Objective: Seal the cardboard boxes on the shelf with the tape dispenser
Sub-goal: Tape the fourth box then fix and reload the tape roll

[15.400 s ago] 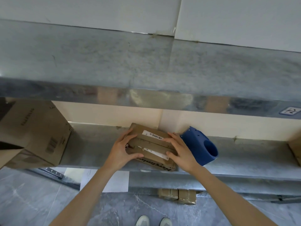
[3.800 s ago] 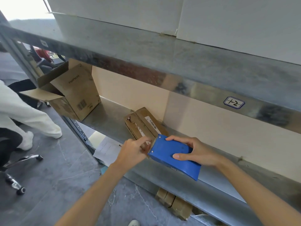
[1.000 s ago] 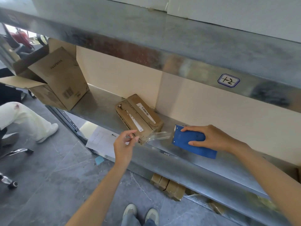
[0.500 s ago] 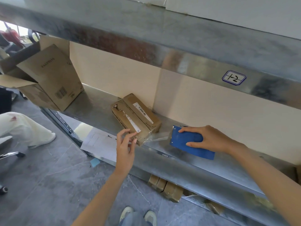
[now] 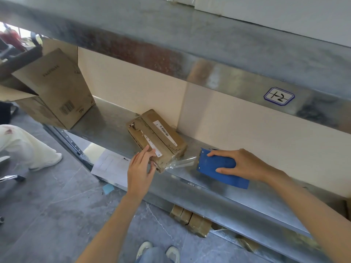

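A large open brown cardboard box (image 5: 57, 88) stands far left on the grey metal shelf (image 5: 106, 120). The left hand (image 5: 139, 169) presses nearly straight fingers on the near end of the small flat brown cardboard box (image 5: 161, 137). Clear tape (image 5: 182, 163) runs from this box to the blue tape dispenser (image 5: 218, 168), which the right hand (image 5: 245, 164) grips.

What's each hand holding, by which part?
Right hand grips the tape dispenser across its body. Left hand holds nothing; fingers press the small cardboard box at its near end.

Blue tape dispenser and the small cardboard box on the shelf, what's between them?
A strip of clear tape stretches from the small brown cardboard box to the blue tape dispenser, over bare metal shelf; the head view shows it.
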Available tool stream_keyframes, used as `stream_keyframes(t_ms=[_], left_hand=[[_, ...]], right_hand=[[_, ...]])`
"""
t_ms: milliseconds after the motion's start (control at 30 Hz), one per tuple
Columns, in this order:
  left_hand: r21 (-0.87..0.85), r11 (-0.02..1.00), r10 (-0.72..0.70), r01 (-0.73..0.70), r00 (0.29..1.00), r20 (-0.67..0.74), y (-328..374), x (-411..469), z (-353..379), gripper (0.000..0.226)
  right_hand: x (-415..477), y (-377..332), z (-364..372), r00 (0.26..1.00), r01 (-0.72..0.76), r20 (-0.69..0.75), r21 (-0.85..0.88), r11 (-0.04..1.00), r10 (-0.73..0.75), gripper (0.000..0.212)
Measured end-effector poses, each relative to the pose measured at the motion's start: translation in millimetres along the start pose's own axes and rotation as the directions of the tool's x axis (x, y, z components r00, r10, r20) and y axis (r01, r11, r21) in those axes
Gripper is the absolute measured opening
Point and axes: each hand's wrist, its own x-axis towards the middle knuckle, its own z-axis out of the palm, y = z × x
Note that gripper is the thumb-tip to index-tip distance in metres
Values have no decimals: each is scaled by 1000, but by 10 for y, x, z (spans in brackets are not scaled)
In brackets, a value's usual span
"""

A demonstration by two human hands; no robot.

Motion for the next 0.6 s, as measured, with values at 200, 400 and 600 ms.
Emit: stream_keyframes(t_ms=[200, 400, 600], left_hand=[[8, 996, 88, -88, 994, 67, 192, -43, -70, 38], [71, 993, 85, -90, 994, 74, 192, -5, -49, 54], [-1, 994, 112, -113, 983, 143, -126, 24, -318, 54]], right_hand=[[6, -14, -65, 1000, 12, -28, -18, 1000, -13, 46], [42, -70, -140, 999, 19, -27, -75, 997, -21, 46], [55, -265, -101, 995, 103, 19, -101, 990, -102, 47]])
